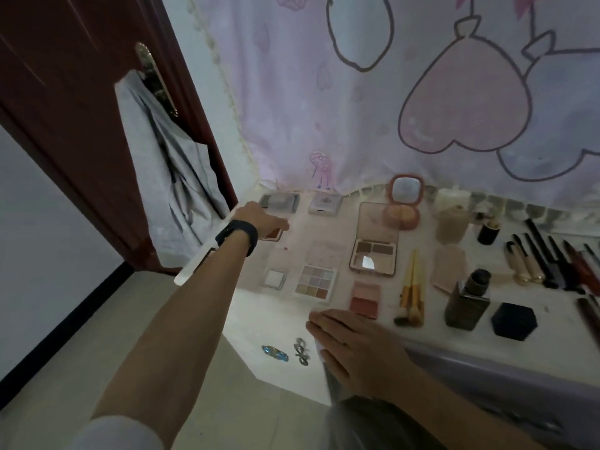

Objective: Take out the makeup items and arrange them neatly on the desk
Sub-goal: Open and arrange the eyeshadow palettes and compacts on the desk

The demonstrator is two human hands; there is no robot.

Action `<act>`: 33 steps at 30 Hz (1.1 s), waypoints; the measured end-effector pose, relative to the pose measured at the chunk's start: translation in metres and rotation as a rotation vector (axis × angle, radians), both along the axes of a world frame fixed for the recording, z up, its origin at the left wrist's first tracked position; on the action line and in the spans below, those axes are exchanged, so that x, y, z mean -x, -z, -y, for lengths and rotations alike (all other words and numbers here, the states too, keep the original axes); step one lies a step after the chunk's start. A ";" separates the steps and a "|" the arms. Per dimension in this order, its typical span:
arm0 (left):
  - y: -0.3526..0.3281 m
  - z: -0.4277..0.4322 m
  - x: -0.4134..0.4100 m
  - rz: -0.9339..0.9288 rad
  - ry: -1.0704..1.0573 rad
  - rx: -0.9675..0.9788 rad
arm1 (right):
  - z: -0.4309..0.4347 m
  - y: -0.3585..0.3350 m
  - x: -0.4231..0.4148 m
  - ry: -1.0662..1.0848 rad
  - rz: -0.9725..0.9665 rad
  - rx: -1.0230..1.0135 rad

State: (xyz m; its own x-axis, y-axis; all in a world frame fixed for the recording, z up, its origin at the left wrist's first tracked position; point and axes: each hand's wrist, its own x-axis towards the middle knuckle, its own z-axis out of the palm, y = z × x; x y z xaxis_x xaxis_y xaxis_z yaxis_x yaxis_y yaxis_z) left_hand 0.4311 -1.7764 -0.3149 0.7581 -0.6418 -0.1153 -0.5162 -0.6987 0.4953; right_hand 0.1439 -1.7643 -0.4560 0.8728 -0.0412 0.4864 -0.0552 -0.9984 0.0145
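Reaches with the left hand [259, 219], a black wristband [237, 237] on the wrist, to the far left corner of the desk [269, 319]. Covers part of a small red blush compact [275, 234] there; cannot tell whether the fingers grip it or merely touch it, with only the back of the hand in view. Rests the right hand [354, 345] flat at the near edge, fingers straight and together, holding nothing, near a two-tone pink blush [365, 298].

Across the surface, in rough rows: a grey palette [280, 203] and a white compact [324, 203] along the far edge; a nine-pan eyeshadow palette [315, 282] towards the middle, with an open mirrored palette [373, 258] just beside it; then gold-handled brushes [411, 293], a dark foundation bottle [467, 300] and a black hexagonal compact [514, 320] nearer the right edge.

At the near left corner, a blue hair clip [275, 353] and a silver hair clip [301, 352], side by side, apart from the makeup.
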 end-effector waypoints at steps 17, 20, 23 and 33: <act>0.023 0.019 -0.003 0.037 0.010 -0.190 | -0.005 -0.008 0.002 0.016 0.043 0.010; 0.025 0.017 -0.004 0.038 0.006 -0.183 | -0.005 -0.005 0.002 0.015 0.050 0.014; 0.026 0.015 -0.004 0.058 0.011 -0.178 | -0.004 -0.002 0.001 0.015 0.050 0.027; -0.012 -0.022 0.003 0.085 0.044 0.084 | -0.004 -0.001 0.001 0.023 0.046 0.034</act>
State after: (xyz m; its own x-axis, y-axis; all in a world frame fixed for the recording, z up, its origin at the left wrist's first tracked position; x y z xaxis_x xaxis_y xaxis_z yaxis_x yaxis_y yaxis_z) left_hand 0.4276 -1.7549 -0.3027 0.7337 -0.6795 0.0038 -0.5883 -0.6323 0.5042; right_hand 0.1428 -1.7599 -0.4548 0.8487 -0.0438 0.5271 -0.0797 -0.9958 0.0456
